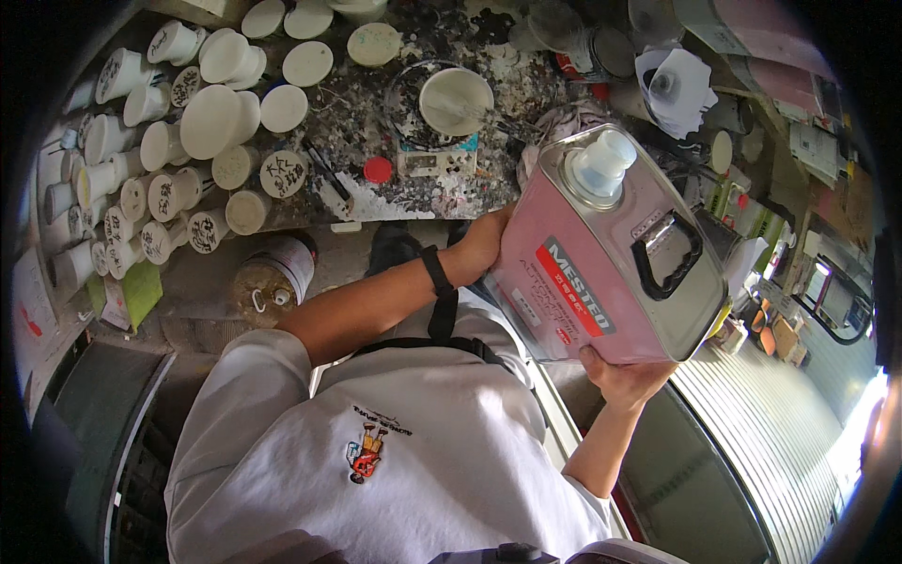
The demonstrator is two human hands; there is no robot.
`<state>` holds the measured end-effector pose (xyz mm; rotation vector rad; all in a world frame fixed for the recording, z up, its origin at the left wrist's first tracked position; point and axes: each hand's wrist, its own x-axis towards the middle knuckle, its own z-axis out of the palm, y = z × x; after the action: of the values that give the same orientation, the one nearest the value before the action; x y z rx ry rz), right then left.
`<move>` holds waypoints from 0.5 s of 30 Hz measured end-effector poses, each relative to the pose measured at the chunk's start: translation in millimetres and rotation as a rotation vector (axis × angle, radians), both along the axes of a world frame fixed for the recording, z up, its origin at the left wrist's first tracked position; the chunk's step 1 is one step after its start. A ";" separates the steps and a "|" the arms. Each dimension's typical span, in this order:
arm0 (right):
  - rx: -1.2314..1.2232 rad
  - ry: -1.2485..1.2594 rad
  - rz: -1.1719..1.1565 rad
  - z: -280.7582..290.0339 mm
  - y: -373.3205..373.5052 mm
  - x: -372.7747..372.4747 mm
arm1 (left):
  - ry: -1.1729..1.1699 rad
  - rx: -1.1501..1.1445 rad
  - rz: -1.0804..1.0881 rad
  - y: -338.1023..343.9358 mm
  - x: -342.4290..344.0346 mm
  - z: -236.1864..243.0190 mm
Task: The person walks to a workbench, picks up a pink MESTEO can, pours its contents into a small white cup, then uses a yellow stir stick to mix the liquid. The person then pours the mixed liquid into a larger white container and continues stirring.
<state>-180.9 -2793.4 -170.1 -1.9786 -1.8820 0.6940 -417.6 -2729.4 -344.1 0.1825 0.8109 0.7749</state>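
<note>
I hold a large rectangular pink and silver metal can (pixel 573 273), tilted, with a translucent white spout (pixel 603 167) and a black carry handle on top. My left hand (pixel 477 246) grips its left side, the fingers partly hidden by the can. My right hand (pixel 628 376) is closed round its lower right edge. Beyond the can, to the upper left, a white tub (pixel 442 101) stands on the paint-stained bench (pixel 343 103), above what looks like a small scale (pixel 437 162). A red lid (pixel 378 169) lies nearby, beside a dark slim tool (pixel 329 179).
Many white cups (pixel 209 124) and lidded pots crowd the bench's left side. A metal container (pixel 274 280) sits on the floor below the bench edge. Behind the metal can are crumpled cloth (pixel 554 127), tins (pixel 611 54) and paper (pixel 672 89). Cluttered shelving (pixel 813 150) lines the right.
</note>
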 end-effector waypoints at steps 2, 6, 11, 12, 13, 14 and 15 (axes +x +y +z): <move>0.016 0.048 -0.002 -4.7 0.9 8.9 | -0.002 -0.010 0.002 -2.8 7.8 -1.5; 0.023 0.213 -0.072 -13.8 2.9 25.1 | 0.065 -0.051 0.050 -7.2 26.6 2.2; 0.025 0.379 -0.126 -24.7 6.5 50.4 | 0.096 -0.077 0.033 -9.7 49.0 -7.0; 0.031 0.400 -0.118 -28.1 7.4 55.9 | 0.094 -0.071 0.024 -10.9 53.8 -11.0; 0.037 0.421 -0.111 -31.1 8.2 61.4 | 0.071 -0.043 0.035 -12.6 58.0 -15.6; 0.046 0.439 -0.087 -34.3 9.2 67.1 | 0.049 -0.016 0.046 -14.2 63.1 -19.1; 0.036 0.459 -0.052 -35.1 10.0 73.4 | 0.058 0.022 0.037 -15.5 68.3 -21.7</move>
<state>-107.5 -2783.4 -205.3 -1.6601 -1.5497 0.9916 -349.3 -2744.9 -365.9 0.2101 0.8626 0.8167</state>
